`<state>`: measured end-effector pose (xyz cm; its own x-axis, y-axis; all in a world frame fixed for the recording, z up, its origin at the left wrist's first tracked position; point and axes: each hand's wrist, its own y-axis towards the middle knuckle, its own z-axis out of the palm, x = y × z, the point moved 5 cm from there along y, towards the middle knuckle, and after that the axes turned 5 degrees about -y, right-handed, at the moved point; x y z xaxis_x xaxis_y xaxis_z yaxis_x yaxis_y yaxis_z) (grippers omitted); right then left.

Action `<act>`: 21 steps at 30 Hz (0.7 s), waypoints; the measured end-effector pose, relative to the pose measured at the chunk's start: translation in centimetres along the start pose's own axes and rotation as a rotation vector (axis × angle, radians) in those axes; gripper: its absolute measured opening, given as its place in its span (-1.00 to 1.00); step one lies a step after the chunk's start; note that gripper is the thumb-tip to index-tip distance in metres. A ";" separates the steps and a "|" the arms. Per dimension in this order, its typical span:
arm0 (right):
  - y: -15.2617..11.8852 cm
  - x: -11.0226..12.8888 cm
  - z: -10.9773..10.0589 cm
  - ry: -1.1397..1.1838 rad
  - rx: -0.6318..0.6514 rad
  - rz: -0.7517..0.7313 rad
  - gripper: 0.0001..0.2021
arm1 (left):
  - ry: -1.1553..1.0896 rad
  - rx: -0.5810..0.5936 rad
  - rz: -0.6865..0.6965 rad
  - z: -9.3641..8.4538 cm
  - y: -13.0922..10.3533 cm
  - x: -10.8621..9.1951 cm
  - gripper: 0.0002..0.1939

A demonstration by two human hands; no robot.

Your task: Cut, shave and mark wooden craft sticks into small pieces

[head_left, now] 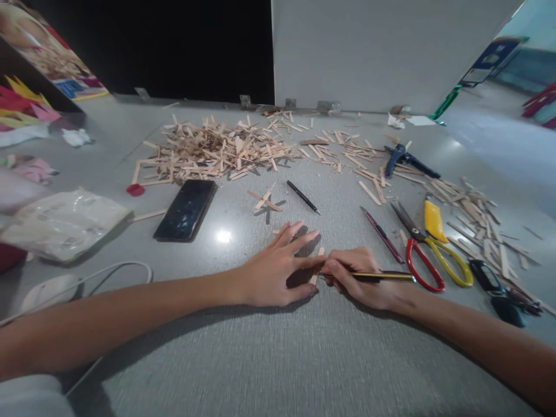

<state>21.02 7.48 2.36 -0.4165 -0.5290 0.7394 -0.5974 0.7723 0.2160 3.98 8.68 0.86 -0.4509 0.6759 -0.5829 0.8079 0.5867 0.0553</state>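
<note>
My left hand (282,269) rests on the grey table with its fingers spread, the index finger and thumb at a short wooden stick (320,252). In my right hand (358,277) is a black and yellow pencil (397,277), its tip end at that stick between the hands. Part of another stick (276,232) shows beyond my left fingers. Farther back lie a few crossed sticks (264,201) and a black pen (303,197).
A heap of wooden sticks (217,147) spans the back. On the left are a phone (186,209), a plastic bag (69,223) and a white cable (125,264). Rightward lie a dark red pen (382,234), scissors (420,237), a yellow cutter (434,220) and blue-handled pliers (396,160).
</note>
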 end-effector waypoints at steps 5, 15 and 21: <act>0.0 0.1 0.0 -0.026 0.002 -0.048 -0.59 | -0.003 -0.004 0.001 0.1 -0.1 0.1 -0.42; 0.1 0.4 0.1 -0.068 -0.012 -0.092 -0.61 | 0.022 -0.001 0.002 0.4 -0.1 0.4 -0.24; 0.0 -0.1 0.2 -0.094 0.006 -0.096 -0.57 | 0.007 0.009 -0.012 1.0 0.1 0.8 -0.04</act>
<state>20.88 7.46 2.20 -0.4193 -0.6314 0.6523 -0.6419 0.7143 0.2788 4.05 8.81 -0.41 -0.4631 0.6723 -0.5775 0.8058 0.5907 0.0416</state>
